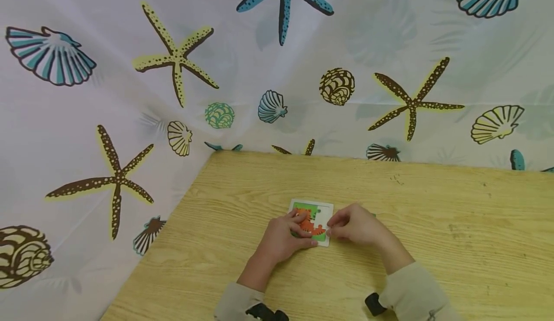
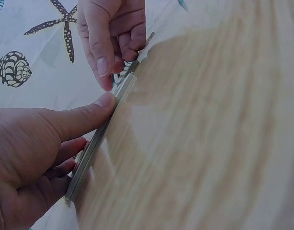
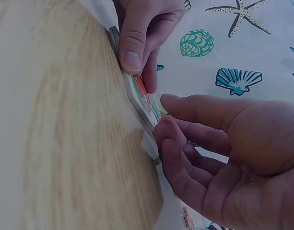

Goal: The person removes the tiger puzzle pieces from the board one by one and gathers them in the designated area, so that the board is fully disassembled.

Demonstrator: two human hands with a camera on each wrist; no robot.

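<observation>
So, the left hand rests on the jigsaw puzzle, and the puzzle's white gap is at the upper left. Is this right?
No, the head view shows the white gap at the upper right; the left hand does rest on the jigsaw puzzle.

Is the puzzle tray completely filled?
No, the head view shows the puzzle tray with its upper-right part bare white, beside orange and green pieces.

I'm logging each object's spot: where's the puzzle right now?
In the head view, the puzzle lies on the wooden table, low and slightly right of centre, between the left hand and right hand.
</observation>
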